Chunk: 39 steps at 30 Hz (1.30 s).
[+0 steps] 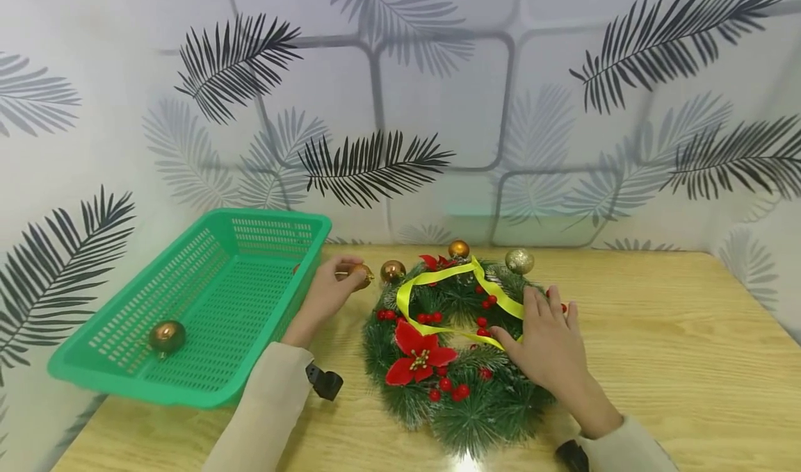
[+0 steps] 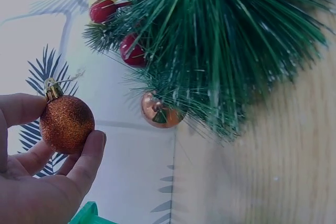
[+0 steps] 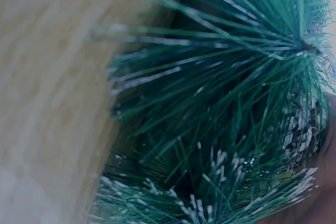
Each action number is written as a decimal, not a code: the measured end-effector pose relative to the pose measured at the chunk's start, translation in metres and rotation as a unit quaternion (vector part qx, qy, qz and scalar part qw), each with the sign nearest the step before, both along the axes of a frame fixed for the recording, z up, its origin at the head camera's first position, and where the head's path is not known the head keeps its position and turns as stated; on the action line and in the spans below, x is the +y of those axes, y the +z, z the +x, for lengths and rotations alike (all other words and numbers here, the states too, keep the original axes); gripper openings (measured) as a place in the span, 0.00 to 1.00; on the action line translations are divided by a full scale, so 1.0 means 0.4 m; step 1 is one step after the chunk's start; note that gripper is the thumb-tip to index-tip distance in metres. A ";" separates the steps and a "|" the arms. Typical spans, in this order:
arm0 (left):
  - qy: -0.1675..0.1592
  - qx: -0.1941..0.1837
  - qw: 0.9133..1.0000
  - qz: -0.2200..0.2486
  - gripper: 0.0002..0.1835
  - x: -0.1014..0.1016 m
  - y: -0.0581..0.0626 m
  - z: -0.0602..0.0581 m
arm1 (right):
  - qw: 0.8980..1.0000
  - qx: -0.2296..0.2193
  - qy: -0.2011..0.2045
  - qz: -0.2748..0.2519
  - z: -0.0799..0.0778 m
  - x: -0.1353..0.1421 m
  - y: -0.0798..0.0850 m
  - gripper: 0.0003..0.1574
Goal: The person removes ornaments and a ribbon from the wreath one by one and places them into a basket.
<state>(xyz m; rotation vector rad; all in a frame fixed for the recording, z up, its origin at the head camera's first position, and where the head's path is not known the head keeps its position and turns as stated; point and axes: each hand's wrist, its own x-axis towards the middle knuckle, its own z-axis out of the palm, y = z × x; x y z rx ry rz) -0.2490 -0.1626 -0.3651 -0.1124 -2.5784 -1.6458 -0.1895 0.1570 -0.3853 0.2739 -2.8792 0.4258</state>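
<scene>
Ornament point(image 2: 67, 124): small sphere, copper-brown, glitter-coated surface, fitted with a ribbed gold cap and a thin loop. Location: between the green basket point(image 1: 319, 232) and the wreath point(image 1: 469, 364), in the left hand point(image 1: 328, 288). Left grip: closed to the ornament's width, thumb at the cap, fingertips against the opposite side. Right hand point(image 1: 551, 347): laid over the right side of the wreath, grip spread, fingers extended, nothing grasped.

Wreath: ring of dark green needles, some white-tipped, lying on the wood-grain bench point(image 1: 657, 333). Fittings: red poinsettia point(image 1: 421, 357) with gold centre, red berries point(image 1: 459, 391), yellow ribbon point(image 1: 438, 275) looped across the ring. A glossy copper ball point(image 1: 393, 271) sits just beside its far left edge.
</scene>
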 end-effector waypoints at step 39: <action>0.003 0.004 0.998 -0.057 0.20 -0.056 0.163 0.016 | 0.997 -0.021 0.068 0.002 -0.035 0.018 0.004 0.53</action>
